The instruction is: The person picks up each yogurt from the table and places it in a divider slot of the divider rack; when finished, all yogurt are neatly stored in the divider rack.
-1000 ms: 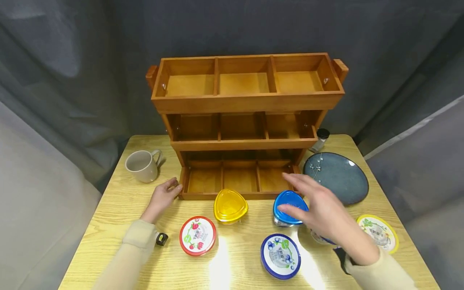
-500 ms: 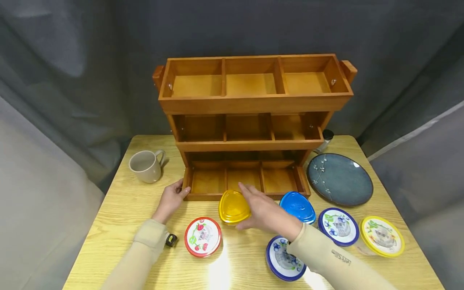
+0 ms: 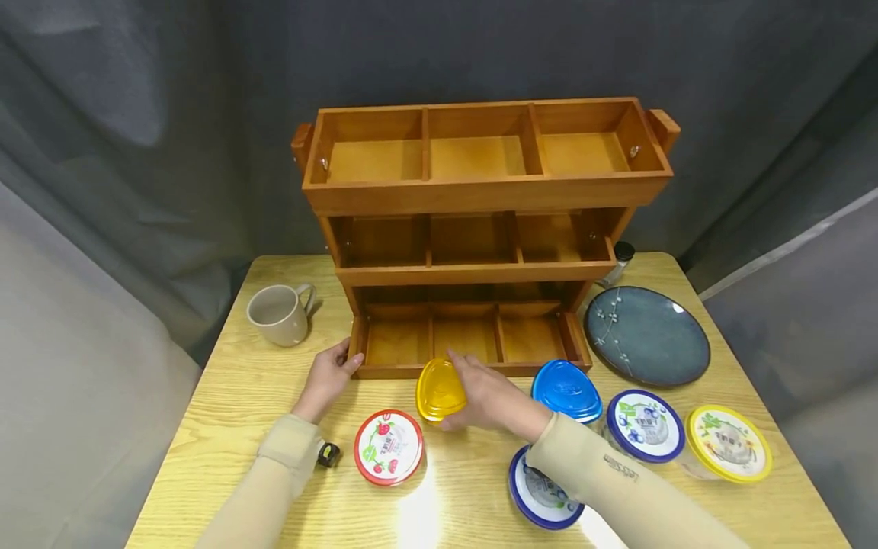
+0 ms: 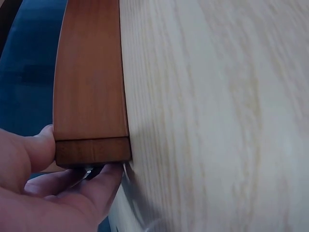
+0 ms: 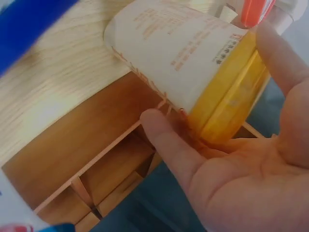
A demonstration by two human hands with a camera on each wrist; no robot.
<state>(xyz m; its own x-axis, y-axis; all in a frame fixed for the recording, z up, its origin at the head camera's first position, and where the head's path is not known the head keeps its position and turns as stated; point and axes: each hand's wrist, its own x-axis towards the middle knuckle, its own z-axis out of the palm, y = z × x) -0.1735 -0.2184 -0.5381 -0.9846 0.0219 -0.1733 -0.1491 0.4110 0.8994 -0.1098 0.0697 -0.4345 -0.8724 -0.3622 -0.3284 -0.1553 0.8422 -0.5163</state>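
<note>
My left hand point(image 3: 331, 378) grips the left front corner of the wooden tiered box point(image 3: 473, 371). In the left wrist view, the thumb point(image 4: 42, 150) lies on one face of the box's corner and the fingers curl round its end. My right hand point(image 3: 490, 396) holds a jar with a yellow translucent lid point(image 3: 437, 390), which stands before the middle of the box. The right wrist view shows its pale printed side point(image 5: 166, 53), with my thumb at one edge of the lid and fingers at the other. A blue-lidded jar point(image 3: 565, 390) stands right of this hand.
A red-rimmed tub point(image 3: 389, 447) stands nearer, on the left. Blue-rimmed tubs point(image 3: 646, 425) and a yellow-rimmed tub point(image 3: 730, 444) are at the right; my right forearm partly covers one blue-rimmed tub point(image 3: 545, 496). A mug point(image 3: 280, 315), a dark plate point(image 3: 648, 335) and a black-capped shaker point(image 3: 620, 259) flank the box.
My right hand has moved left from over the blue-lidded jar to the yellow-lidded jar and closed in on it. My left hand stays at the box corner. The head view has shifted slightly.
</note>
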